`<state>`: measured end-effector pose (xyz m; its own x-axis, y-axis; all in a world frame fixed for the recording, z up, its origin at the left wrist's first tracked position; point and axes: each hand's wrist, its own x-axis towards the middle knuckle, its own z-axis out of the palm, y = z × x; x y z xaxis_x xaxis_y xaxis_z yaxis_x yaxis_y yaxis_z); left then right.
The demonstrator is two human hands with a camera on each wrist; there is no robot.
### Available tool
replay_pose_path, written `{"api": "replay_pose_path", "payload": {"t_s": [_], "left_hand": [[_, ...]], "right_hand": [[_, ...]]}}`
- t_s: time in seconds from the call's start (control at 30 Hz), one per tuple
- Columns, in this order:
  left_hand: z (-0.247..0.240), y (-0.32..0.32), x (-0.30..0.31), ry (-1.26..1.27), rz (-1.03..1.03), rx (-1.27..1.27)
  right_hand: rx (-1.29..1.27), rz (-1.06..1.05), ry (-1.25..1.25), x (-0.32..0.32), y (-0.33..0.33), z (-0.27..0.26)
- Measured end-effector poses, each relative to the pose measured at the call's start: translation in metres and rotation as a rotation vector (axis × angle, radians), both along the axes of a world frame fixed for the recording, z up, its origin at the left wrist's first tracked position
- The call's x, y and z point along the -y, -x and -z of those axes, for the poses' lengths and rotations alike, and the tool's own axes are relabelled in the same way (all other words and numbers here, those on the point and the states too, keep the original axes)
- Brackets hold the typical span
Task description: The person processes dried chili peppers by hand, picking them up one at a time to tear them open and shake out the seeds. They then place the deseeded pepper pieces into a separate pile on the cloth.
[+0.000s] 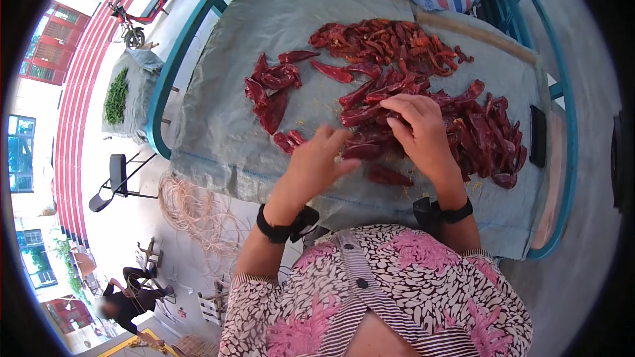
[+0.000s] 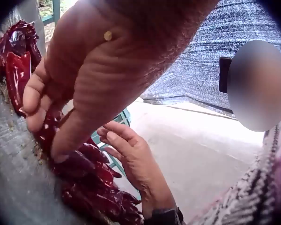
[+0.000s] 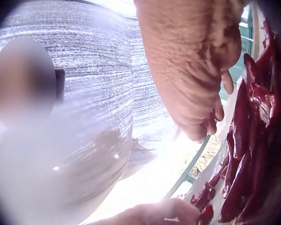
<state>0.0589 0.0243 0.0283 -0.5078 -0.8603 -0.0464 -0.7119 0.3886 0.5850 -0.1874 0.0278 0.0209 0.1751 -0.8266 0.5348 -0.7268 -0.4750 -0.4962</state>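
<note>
Dark red dried chili peppers (image 1: 486,135) lie in a large pile on a grey-green woven cloth (image 1: 225,112). My left hand (image 1: 316,162), slightly blurred, hovers at the near left side of the pile. In the left wrist view its thumb and fingers stand apart, overlapping a glossy chili (image 2: 48,129). My right hand (image 1: 423,135) is over the middle of the pile, fingers loosely bent and pointing left. In the right wrist view those fingers (image 3: 210,123) hang beside the chilies with nothing between them. One loose chili (image 1: 388,176) lies between the hands, toward my body.
A smaller group of chilies (image 1: 271,86) lies left, and a heap of shrivelled, orange-red ones (image 1: 390,43) at the back. A black phone-like object (image 1: 537,135) sits at the right edge. Teal metal rails (image 1: 159,99) border the cloth. Another person (image 1: 129,301) is at the lower left.
</note>
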Motion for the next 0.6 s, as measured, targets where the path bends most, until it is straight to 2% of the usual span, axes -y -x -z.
{"api": "replay_pose_path", "payload": {"t_s": [0.13,0.27,0.37,0.53,0.6], "left_hand": [[0.011,0.008,0.05,0.174,-0.081,0.042],[0.06,0.02,0.106,0.423,-0.081,-0.074],[0.081,0.029,0.124,0.412,-0.031,-0.006],[0.075,0.027,0.124,0.424,-0.051,0.164],[0.069,0.02,0.122,0.449,-0.061,0.196]], "right_hand": [[-0.002,0.004,-0.033,-0.004,0.005,0.0],[0.017,-0.029,-0.032,-0.002,0.002,0.004],[0.029,-0.031,-0.046,-0.003,-0.001,0.002],[0.046,-0.038,-0.127,-0.004,0.003,0.002],[0.013,-0.03,-0.081,-0.002,0.003,0.005]]}}
